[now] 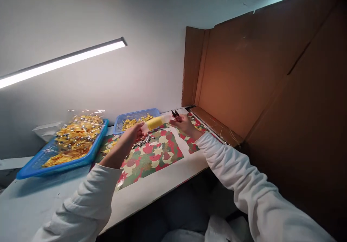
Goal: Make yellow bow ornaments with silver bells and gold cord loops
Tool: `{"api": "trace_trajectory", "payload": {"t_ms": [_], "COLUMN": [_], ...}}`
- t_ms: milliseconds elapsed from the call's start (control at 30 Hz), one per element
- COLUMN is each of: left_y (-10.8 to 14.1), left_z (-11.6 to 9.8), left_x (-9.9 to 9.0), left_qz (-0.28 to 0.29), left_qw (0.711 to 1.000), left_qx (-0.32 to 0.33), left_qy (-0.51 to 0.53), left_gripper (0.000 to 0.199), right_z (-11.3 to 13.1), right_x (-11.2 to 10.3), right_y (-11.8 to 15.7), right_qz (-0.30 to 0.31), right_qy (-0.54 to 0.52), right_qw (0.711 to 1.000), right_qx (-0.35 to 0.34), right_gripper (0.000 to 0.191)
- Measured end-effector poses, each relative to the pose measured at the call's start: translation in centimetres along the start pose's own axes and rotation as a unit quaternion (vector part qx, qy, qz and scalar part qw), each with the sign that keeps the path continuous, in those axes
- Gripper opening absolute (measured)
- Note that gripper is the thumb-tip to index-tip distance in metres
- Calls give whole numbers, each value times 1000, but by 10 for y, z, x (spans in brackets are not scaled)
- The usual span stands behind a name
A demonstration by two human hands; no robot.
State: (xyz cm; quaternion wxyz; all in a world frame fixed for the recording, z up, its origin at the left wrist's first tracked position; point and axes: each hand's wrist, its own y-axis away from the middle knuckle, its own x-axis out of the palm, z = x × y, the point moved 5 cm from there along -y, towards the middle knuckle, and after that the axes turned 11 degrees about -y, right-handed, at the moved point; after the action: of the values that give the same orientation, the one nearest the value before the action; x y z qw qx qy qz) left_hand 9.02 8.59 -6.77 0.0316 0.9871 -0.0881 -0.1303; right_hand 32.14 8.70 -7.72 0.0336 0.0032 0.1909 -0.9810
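My left hand (135, 133) is closed on one end of a short strip (155, 123), yellow in the middle and pale or see-through at its ends. The strip stretches toward my right hand (186, 125); whether that hand touches its far end I cannot tell. A small pair of dark-jawed cutters or pliers (175, 114) is gripped in my right hand, jaws pointing up and away. Below my left hand, small shiny metal pieces (143, 141) lie in a loose pile on a camouflage-patterned sheet (154, 158).
Behind the hands stands a blue basket (116, 126) with small yellow pieces. To the left, a larger blue tray (94, 149) bears a heap of yellow pieces and clear plastic bags (78, 130). A tall cardboard panel (238, 72) walls off the right side. The table's front edge runs below my forearms.
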Motion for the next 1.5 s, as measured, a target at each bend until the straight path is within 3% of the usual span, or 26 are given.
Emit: {"api": "trace_trajectory", "payload": {"t_ms": [167, 267, 333, 433, 533, 600, 700, 867, 1033, 1100, 1167, 1267, 1333, 1400, 1500], "left_y": [-24, -31, -30, -18, -2, 7, 19, 30, 45, 53, 58, 60, 61, 63, 71], "left_z": [29, 37, 37, 32, 29, 31, 38, 43, 45, 47, 50, 59, 68, 78, 92], "left_x": [62, 81, 82, 64, 30, 3, -34, -77, -103, -105, -98, -73, -60, -57, -69], "left_qz": [94, 125, 125, 104, 52, 3, -69, -151, -207, -216, -189, -101, -65, -56, -70], "left_qw": [995, 992, 992, 994, 993, 992, 991, 985, 976, 968, 960, 934, 906, 882, 867], "left_qx": [-23, -25, -18, 1, 38, 41, 26, 16, 18, 26, 38, 81, 103, 104, 89], "left_qy": [0, -6, -13, -32, -98, -122, -114, -77, -72, -124, -205, -334, -406, -455, -485], "left_gripper": [53, 63, 70, 67, 51, 45, 42, 40, 38, 39, 40, 38, 35, 32, 26], "right_z": [-19, -24, -22, -17, -19, -25, -33, -29, 6, 12, 4, -29, -51, -68, -79], "right_x": [-24, -62, -101, -168, -219, -238, -247, -239, -212, -184, -142, -69, -32, -11, -3], "right_y": [0, -17, -32, -46, -48, -45, -43, -44, -41, -38, -29, -5, 13, 24, 29], "right_qz": [-70, -125, -179, -260, -307, -319, -316, -300, -326, -290, -195, -14, 48, 69, 74], "right_qy": [-3, 46, 101, 214, 316, 362, 406, 444, 495, 514, 523, 524, 537, 556, 577], "right_qw": [997, 990, 977, 936, 885, 858, 836, 821, 792, 799, 824, 847, 836, 822, 806], "right_qx": [21, 42, 58, 99, 152, 176, 191, 194, 146, 110, 90, 92, 102, 107, 113], "right_gripper": [69, 58, 48, 37, 26, 20, 24, 34, 51, 53, 45, 24, 20, 18, 20]}}
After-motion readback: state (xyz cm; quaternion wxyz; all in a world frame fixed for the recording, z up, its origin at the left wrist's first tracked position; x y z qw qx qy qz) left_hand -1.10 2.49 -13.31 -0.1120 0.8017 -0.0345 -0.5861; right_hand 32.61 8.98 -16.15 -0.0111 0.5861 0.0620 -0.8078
